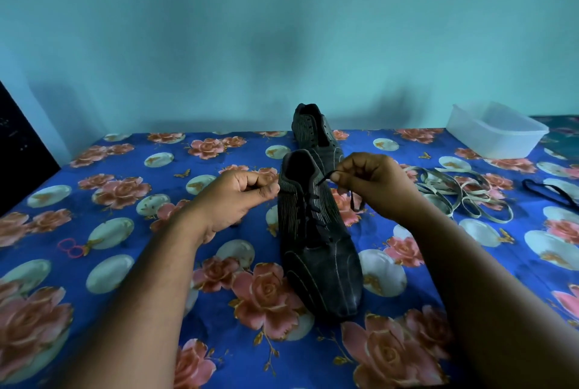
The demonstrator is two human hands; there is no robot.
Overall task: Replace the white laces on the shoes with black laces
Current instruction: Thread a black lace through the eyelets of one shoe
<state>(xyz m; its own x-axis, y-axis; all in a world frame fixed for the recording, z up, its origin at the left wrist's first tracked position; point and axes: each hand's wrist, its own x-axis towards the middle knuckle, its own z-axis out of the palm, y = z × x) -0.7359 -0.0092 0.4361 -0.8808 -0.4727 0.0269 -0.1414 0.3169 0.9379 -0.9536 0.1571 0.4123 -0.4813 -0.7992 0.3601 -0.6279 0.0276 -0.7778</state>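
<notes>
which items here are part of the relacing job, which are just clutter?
Part of the job:
- near shoe, black lace threaded, one end pinched by right hand
- left hand, beside the shoe's collar
- far shoe, no lace in it
- white laces, heaped
- spare black lace

Lying about:
- plastic tub
- pink rubber bands

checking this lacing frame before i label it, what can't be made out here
- Head view: whether the left hand pinches a lace end; its curled fingers hide it.
- Far shoe: its toe is hidden behind the near shoe.
- Spare black lace: cut off by the right edge.
- Plastic container: contents too hazy to tell.
- Right hand pinches the black lace; its tip is hidden.
</notes>
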